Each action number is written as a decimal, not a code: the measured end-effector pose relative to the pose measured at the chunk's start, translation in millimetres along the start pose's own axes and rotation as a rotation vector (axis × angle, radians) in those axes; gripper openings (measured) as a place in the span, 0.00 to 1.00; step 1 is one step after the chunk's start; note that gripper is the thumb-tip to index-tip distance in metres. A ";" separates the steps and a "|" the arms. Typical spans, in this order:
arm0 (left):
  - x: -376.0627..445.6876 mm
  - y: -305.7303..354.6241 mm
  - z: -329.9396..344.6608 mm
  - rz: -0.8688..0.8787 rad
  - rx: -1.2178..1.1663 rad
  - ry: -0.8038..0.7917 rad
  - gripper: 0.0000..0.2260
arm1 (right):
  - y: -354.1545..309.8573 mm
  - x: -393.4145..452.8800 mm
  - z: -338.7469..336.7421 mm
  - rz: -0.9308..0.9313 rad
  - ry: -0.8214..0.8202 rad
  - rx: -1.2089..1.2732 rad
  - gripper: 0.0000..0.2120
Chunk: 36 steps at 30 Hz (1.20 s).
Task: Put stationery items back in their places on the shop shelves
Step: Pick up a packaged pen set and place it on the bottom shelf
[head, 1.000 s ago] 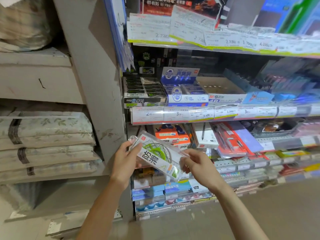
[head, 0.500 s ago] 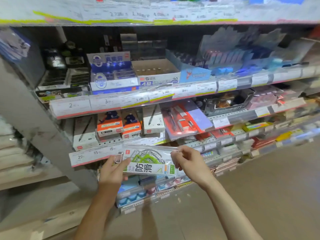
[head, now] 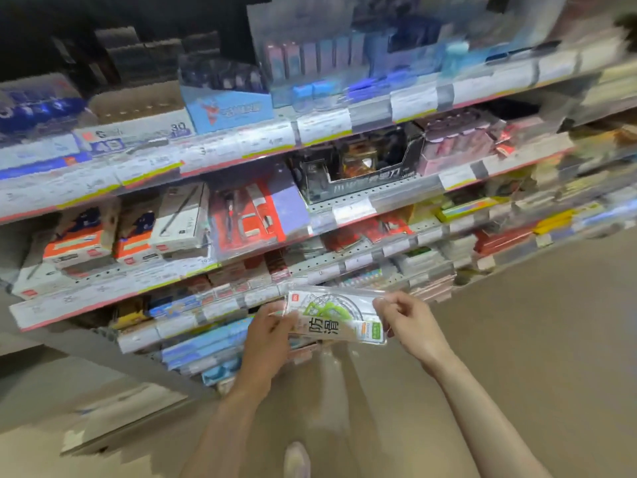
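Down near the lower tiers of the shop shelving, both bare hands hold a clear plastic ruler-set pack with a green protractor and black Chinese lettering [head: 336, 317]. The left hand [head: 272, 331] closes its grip on the pack's left end, fingers curled over the front edge. The right hand [head: 405, 320] pinches the right end between thumb and fingertips, so the pack is stretched flat between the two, tilted slightly down to the right. It is held in the air just in front of the lower shelf edges, not resting on any of them.

Behind it run several sloping grey metal shelves with price-label strips [head: 241, 157] along their fronts. On the tier above the hands, to the left, stand orange-and-white cardboard boxes [head: 81, 241] beside a white box printed with a dark pen [head: 181, 219], then red blister packs [head: 248, 215] and a flat lilac pack [head: 287, 208]. Further right on the next tier up sits a black open display carton [head: 358, 170], with pink boxes [head: 458, 143] just beside it. A light blue display box [head: 227, 110] stands on the upper tier. Much of the picture is blurred, so the labels cannot be read. Below the arms is a beige floor [head: 517, 357], and the tip of a pale shoe [head: 296, 458] shows at the bottom edge.
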<state>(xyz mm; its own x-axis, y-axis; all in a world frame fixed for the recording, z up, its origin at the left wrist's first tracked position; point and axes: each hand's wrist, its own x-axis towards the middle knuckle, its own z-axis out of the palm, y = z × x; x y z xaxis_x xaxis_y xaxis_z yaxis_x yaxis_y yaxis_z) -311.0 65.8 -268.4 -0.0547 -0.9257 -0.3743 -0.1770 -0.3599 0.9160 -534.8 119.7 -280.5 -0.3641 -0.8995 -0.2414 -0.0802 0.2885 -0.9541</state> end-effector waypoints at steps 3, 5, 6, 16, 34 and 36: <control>20.8 -1.3 24.9 -0.009 0.042 -0.041 0.11 | 22.2 25.0 -11.4 0.042 0.017 0.010 0.13; 45.1 -7.1 34.0 -0.021 0.039 -0.031 0.15 | 34.0 43.4 -12.5 0.083 0.017 0.014 0.12; 57.4 -9.9 37.0 -0.026 0.036 -0.015 0.16 | 39.4 51.9 -11.8 0.101 0.018 0.013 0.10; 169.2 -30.6 62.3 -0.082 -0.130 0.056 0.25 | 66.4 145.3 41.8 0.234 -0.031 0.163 0.07; 246.9 -47.3 62.2 0.167 0.251 0.222 0.14 | 74.0 260.3 122.1 0.062 0.026 -0.286 0.08; 249.7 -48.7 59.2 0.201 0.295 0.227 0.06 | 73.5 261.1 120.8 0.050 0.026 -0.372 0.09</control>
<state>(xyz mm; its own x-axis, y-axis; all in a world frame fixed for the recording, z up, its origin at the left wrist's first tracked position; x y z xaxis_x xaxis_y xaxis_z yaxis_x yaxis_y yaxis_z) -374.2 -140.9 -414.9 0.0958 -0.9880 -0.1209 -0.4600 -0.1517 0.8748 -523.7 -133.6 -435.1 -0.3988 -0.8742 -0.2771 -0.3916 0.4355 -0.8105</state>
